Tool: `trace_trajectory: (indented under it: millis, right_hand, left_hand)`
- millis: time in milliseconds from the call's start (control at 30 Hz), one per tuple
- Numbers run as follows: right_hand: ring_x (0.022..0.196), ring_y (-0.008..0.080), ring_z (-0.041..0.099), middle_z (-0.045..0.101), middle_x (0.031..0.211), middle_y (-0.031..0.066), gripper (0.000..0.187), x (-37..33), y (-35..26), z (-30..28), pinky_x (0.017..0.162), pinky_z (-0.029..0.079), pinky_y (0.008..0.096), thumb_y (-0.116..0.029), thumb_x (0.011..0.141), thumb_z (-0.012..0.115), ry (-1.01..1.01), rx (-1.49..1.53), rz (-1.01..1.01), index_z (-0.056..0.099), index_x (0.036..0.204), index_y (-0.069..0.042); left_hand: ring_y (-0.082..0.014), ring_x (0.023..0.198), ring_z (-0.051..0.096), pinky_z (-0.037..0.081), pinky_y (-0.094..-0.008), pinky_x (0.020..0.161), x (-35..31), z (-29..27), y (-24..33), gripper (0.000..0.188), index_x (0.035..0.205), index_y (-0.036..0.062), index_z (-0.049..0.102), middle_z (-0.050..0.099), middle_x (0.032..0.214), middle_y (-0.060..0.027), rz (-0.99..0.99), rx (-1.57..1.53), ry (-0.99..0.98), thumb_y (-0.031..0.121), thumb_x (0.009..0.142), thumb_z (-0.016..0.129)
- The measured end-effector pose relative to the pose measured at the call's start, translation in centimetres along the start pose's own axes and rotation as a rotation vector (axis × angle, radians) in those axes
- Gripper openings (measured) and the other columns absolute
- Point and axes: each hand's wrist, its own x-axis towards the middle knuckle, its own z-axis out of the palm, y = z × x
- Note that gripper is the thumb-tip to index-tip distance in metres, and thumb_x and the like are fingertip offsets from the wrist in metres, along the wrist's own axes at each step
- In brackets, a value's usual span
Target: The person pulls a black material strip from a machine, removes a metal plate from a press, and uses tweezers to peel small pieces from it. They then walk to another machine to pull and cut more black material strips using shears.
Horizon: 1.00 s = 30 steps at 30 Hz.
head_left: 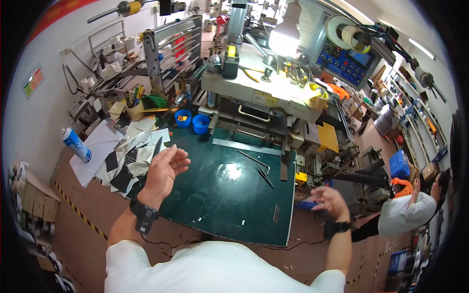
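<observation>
My left hand (165,171) is raised over the left side of a dark green work mat (195,207). Its fingers are loosely bent and apart, and nothing shows in the palm. A dark pointed piece (158,145) appears just past the thumb; whether it touches the hand, I cannot tell. Off the mat's right edge hangs my right hand (330,201), fingers spread and holding nothing. On the mat lie tweezers (264,176), a bent hex key (253,160), a steel ruler (246,146) and a small flat metal strip (276,213).
Behind the mat stands a press machine (254,93) with a lit lamp (285,39). Two blue cups (200,124) sit at the back left. Paper and black scraps (128,163) pile up left, beside a blue spray can (76,145). A co-worker (408,215) is at the right.
</observation>
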Motion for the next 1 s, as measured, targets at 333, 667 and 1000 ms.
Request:
trace_trajectory:
  millis: [333, 667, 1000]
  right_hand:
    - [0.082, 0.0264, 0.071, 0.064, 0.116, 0.0235, 0.059, 16.5, -11.3, 13.6, 0.046, 0.053, 0.0246, -0.047, 0.101, 0.037, 0.200, -0.041, 0.151, 0.046, 0.130, 0.003]
    - [0.071, 0.0271, 0.070, 0.068, 0.098, 0.0242, 0.036, 24.2, -8.0, 13.2, 0.048, 0.056, 0.0298, -0.036, 0.100, 0.045, 0.117, 0.461, 0.071, 0.053, 0.092, -0.002]
    - [0.063, 0.0256, 0.068, 0.069, 0.089, 0.0196, 0.027, 23.4, -8.7, 16.5, 0.047, 0.057, 0.0313, -0.027, 0.094, 0.054, 0.711, -0.516, 0.036, 0.055, 0.091, 0.000]
  left_hand:
    - [-0.0146, 0.086, 0.065, 0.052, -0.0290, 0.075, 8.3, 5.5, -4.1, 0.021, 0.098, 0.0076, 0.063, 0.067, 0.094, -0.0038, -0.152, 0.111, -0.212, 0.028, 0.099, 0.056]
    - [-0.0130, 0.084, 0.065, 0.051, -0.0272, 0.073, 9.4, 2.8, -6.2, 0.019, 0.095, 0.0090, 0.062, 0.067, 0.094, -0.0035, -0.213, 0.051, -0.191, 0.027, 0.099, 0.056]
    - [-0.0134, 0.082, 0.065, 0.051, -0.0275, 0.073, 8.8, 1.2, -5.6, 0.020, 0.093, 0.0092, 0.061, 0.067, 0.090, -0.0034, -0.177, 0.033, -0.212, 0.028, 0.099, 0.057]
